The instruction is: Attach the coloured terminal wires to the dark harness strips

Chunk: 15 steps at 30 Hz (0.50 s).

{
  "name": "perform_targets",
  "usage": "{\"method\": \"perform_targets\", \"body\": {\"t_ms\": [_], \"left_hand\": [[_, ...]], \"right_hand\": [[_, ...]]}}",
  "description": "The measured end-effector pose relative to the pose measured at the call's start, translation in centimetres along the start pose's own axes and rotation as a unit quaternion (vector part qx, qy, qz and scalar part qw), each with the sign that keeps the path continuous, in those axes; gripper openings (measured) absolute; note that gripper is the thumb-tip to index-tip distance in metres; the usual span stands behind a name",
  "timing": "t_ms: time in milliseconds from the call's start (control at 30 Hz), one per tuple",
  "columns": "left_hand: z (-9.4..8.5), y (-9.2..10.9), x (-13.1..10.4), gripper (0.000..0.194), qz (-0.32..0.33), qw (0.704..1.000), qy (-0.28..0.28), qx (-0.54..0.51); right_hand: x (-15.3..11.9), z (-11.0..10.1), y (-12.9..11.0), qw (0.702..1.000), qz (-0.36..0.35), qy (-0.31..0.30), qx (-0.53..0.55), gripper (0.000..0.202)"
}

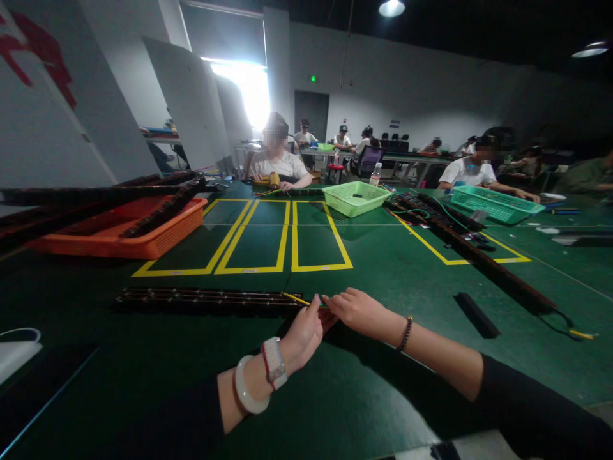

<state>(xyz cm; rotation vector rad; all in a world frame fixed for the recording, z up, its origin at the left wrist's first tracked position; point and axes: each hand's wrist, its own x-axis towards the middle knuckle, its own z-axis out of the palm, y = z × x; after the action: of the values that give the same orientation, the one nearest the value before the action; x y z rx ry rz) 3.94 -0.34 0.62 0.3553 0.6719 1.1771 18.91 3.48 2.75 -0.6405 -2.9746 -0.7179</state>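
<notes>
A long dark strip (205,301), lined with small shiny metal points, lies on the green table in front of me. At its right end a thin yellow wire (295,298) runs into my fingers, and a bit of green shows beside it. My left hand (306,335) is closed, thumb up, pinching the wires. Against it, my right hand (357,312) is closed too, with thumb and forefinger pinched at the same spot. The wire ends are hidden between my fingers, and my left hand covers the strip's right end.
An orange basket (165,237) holding dark strips stands at the left. Beyond the yellow tape frames (320,267) sit a light green basket (352,203) and a teal basket (495,207). A short black piece (476,315) and another long strip (502,278) lie rightward. People sit opposite.
</notes>
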Motion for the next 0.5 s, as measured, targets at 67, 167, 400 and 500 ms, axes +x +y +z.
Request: {"method": "perform_targets", "body": {"t_ms": [67,167,400,500], "left_hand": [[0.0,0.0,0.0,0.021,-0.001,1.000,0.003,0.005],[0.2,0.2,-0.1,0.020,-0.008,1.000,0.012,0.015],[0.1,0.3,-0.1,0.021,-0.008,1.000,-0.011,0.008],[0.2,0.4,-0.3,0.023,-0.017,1.000,-0.018,0.013]], "right_hand": [[-0.1,-0.3,0.5,0.999,-0.016,-0.002,0.031,0.037],[-0.4,-1.2,1.4,0.996,-0.042,0.001,0.083,0.040],[-1.0,-2.2,2.1,0.995,-0.055,0.007,0.077,0.041],[-1.4,-2.0,1.8,0.997,-0.060,0.012,0.040,0.040]]}}
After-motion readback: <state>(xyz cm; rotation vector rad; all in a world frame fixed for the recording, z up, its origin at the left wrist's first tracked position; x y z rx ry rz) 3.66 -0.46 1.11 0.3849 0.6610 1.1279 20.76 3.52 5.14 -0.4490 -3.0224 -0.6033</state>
